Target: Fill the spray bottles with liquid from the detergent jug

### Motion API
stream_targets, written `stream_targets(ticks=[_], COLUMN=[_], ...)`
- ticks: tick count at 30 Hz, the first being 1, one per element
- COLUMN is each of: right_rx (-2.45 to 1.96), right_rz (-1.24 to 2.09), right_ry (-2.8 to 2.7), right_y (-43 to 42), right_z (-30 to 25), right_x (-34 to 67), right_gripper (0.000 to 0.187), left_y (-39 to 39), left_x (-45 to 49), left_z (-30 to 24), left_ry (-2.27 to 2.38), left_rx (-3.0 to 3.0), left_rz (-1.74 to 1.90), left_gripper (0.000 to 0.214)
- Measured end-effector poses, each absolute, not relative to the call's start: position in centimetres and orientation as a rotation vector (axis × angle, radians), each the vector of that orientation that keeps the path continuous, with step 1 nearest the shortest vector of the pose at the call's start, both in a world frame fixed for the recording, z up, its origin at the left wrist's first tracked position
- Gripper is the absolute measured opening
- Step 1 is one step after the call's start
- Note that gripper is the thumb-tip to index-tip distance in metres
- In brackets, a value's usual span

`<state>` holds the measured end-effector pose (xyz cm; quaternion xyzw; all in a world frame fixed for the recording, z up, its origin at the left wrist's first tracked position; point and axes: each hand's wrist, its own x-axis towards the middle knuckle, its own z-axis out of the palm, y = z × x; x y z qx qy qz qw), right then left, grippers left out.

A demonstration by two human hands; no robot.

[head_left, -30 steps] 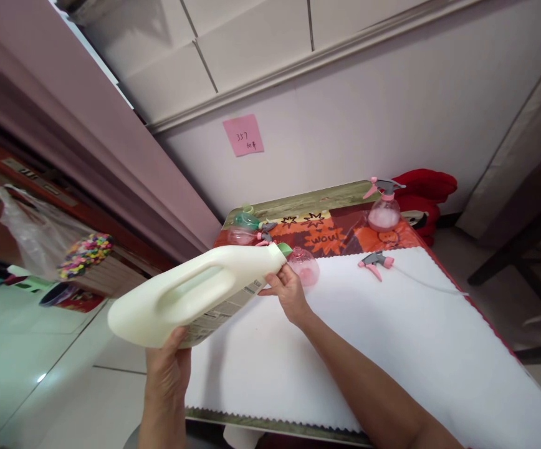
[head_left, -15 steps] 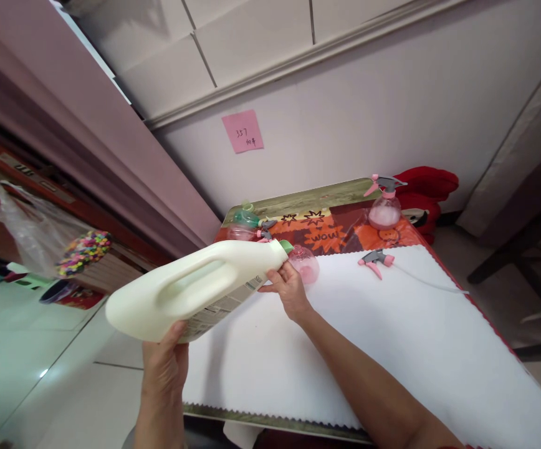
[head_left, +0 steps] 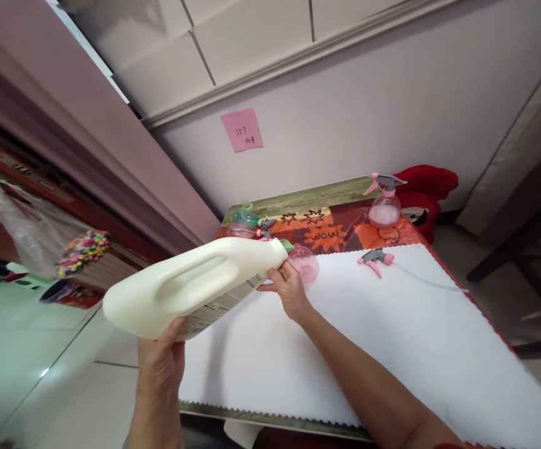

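Observation:
A large cream jug (head_left: 196,287) with a moulded handle lies tilted in my hands, its green spout at the mouth of a round pink bottle (head_left: 306,267). Whether liquid is flowing cannot be made out. My left hand (head_left: 162,355) grips the jug's underside near its base. Around the neck, the fingers of my right hand (head_left: 289,288) are closed, and they partly hide the label's end. The pink bottle stands open on the white mat (head_left: 326,349). To its right lies a grey and pink spray head (head_left: 377,259) with a long clear tube.
At the table's back right stands a pink spray bottle (head_left: 385,209) with its head on. A green bottle (head_left: 246,217) and another pink one are at the back left. Behind are a pink note (head_left: 242,130) on the wall and a red plush toy (head_left: 427,190).
The jug's base and my left hand have shifted slightly left. My right hand stays at the neck, and the spout remains by the pink bottle.

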<state>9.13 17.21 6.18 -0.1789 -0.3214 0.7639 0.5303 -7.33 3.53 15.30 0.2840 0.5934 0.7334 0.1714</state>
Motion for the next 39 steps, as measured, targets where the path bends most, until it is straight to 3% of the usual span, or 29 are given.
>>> stream_targets(ticks=[39], right_rx=[-0.448], right_rz=[1.821], right_ry=[-0.752], right_y=[17.14], right_z=[6.16], right_x=[9.26], right_gripper=[0.049], left_y=[3.64], left_x=[-6.90], left_z=[15.95], left_ry=[1.749], left_rx=[0.789], left_rz=[2.033], left_gripper=[0.070])
